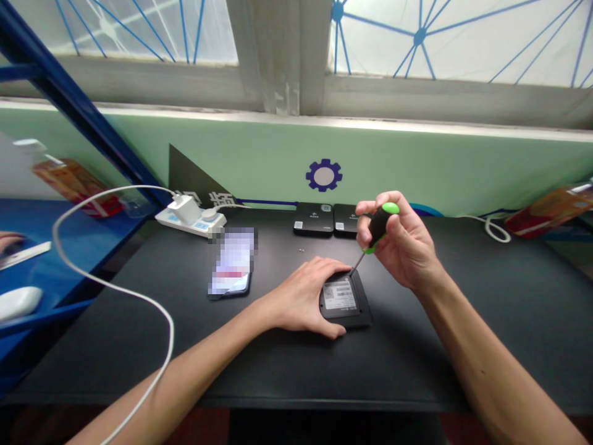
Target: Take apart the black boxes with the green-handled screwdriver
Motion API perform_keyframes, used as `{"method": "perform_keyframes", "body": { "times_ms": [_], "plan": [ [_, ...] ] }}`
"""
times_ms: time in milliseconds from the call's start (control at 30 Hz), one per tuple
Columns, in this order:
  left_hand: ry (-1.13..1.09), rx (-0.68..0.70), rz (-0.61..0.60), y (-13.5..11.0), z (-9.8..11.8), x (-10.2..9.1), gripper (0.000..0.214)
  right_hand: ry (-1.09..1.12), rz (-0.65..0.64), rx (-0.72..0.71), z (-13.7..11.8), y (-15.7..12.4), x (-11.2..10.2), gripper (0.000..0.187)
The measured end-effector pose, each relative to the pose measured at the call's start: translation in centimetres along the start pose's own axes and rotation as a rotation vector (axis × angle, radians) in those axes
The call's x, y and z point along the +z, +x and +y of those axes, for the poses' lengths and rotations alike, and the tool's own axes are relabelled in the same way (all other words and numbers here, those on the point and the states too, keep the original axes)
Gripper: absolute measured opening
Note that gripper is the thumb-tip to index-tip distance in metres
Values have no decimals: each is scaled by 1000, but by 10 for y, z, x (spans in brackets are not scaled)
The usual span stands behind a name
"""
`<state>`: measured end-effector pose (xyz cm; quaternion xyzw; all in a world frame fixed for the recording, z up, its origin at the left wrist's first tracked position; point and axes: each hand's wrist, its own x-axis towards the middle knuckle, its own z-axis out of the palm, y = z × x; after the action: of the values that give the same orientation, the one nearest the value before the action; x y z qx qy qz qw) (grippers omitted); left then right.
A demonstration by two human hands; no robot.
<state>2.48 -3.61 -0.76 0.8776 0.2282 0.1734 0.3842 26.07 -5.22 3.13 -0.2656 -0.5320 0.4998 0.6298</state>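
My right hand [407, 247] grips a screwdriver [380, 226] with a black and green handle. Its thin shaft slants down to the left, and the tip meets the upper corner of a flat black box [364, 314]. The box lies on the black table with a white printed label facing up. My left hand [308, 296] is wrapped around the box's left side, thumb at the near edge and fingers along the far edge. Behind the left hand, a few tiny screws [301, 250] lie on the table.
Two more black boxes [314, 219] stand against the green wall. To the left are a phone [233, 262] and a white power strip [191, 221] with a plugged-in charger. A white cable [139, 295] loops over my left forearm. Another person's hand [10, 241] shows at far left.
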Motion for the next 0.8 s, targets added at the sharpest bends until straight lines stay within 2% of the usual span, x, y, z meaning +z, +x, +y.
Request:
{"method": "perform_keyframes", "body": {
  "times_ms": [67,200,300,500,633,800],
  "plan": [
    [3,-3,0,0,0,0,103,-24,-14,2,-1,0,1,31],
    [5,1,-1,0,0,-1,103,-25,-34,28,-1,0,3,44],
    [4,1,-3,0,-1,0,105,7,-11,12,1,-1,2,46],
    [8,12,3,-1,-3,1,103,-24,-2,-5,1,-1,2,29],
    [11,12,-3,-1,-3,1,104,-19,-24,45,0,0,2,50],
    [13,6,-3,-1,-2,0,105,78,30,17,2,0,2,43]
  ]
}}
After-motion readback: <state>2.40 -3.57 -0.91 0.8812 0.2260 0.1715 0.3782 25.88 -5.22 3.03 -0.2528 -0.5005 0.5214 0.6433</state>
